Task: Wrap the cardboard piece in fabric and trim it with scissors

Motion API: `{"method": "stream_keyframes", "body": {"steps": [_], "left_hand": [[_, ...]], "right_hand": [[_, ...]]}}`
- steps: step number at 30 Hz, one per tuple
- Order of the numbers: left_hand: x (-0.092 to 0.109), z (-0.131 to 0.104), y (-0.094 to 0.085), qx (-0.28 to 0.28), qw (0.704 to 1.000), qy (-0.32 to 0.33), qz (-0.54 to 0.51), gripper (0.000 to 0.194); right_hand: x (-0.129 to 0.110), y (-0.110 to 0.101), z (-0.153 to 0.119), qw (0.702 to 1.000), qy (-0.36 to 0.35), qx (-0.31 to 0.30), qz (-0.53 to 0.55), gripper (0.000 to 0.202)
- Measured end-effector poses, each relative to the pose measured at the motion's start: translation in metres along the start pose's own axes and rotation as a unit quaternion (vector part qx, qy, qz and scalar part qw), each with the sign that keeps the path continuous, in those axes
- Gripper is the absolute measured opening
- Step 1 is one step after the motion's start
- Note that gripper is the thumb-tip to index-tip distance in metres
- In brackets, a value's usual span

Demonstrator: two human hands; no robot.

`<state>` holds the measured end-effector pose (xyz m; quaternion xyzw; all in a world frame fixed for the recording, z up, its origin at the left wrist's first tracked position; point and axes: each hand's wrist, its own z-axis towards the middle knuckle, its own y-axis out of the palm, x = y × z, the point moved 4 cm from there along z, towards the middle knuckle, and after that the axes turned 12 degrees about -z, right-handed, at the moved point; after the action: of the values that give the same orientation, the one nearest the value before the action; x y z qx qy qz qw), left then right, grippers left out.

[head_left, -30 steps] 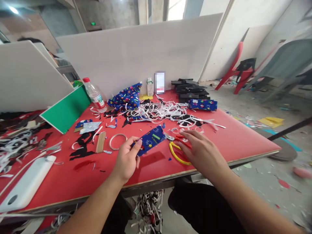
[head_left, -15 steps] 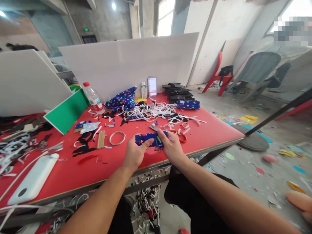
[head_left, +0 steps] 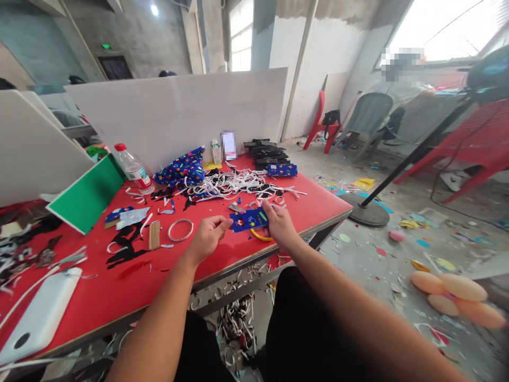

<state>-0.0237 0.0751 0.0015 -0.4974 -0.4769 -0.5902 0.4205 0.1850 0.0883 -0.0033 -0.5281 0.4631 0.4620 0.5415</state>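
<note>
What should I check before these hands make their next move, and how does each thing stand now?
1. Right hand grips one end of the blue patterned piece: ok.
2. Left hand is at its other end: ok, fingertips pinched at the edge.
3. Scissors lie uncovered: not ok, the piece and right hand partly hide them.
4. Piece's underside is sound: cannot tell, it faces away.
5. Tabletop is free of scraps: not ok, white strips lie heaped.

daylight fills a window [head_left: 445,29] above a scrap-strewn gray floor [head_left: 353,276], where a red plastic chair [head_left: 321,109] and a gray-green plastic chair [head_left: 368,114] stand near a white-painted wall [head_left: 338,50]; a lamp [head_left: 154,10] glows high in the background.
</note>
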Motion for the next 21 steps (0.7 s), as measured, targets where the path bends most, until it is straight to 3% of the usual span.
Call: {"method": "stream_keyframes", "body": {"steps": [5, 10, 14, 21], "left_hand": [[-0.002, 0.001, -0.025, -0.008, 1.0, -0.008, 0.026, 0.044], [-0.014, 0.011, -0.036, 0.112, 0.991, 0.066, 0.015, 0.046], [-0.021, 0.015, -0.033, 0.172, 0.976, 0.123, 0.046, 0.041], [-0.02, 0.007, -0.02, 0.176, 0.943, 0.212, 0.186, 0.025]], "right_hand": [[0.004, -0.031, 0.005, 0.998, 0.019, -0.062, -0.027, 0.051], [0.014, -0.033, 0.007, 0.992, 0.042, -0.118, -0.009, 0.055], [0.024, -0.039, 0.015, 0.99, 0.057, -0.133, -0.005, 0.054], [0.04, -0.06, 0.024, 0.995, 0.055, -0.08, -0.004, 0.054]]}}
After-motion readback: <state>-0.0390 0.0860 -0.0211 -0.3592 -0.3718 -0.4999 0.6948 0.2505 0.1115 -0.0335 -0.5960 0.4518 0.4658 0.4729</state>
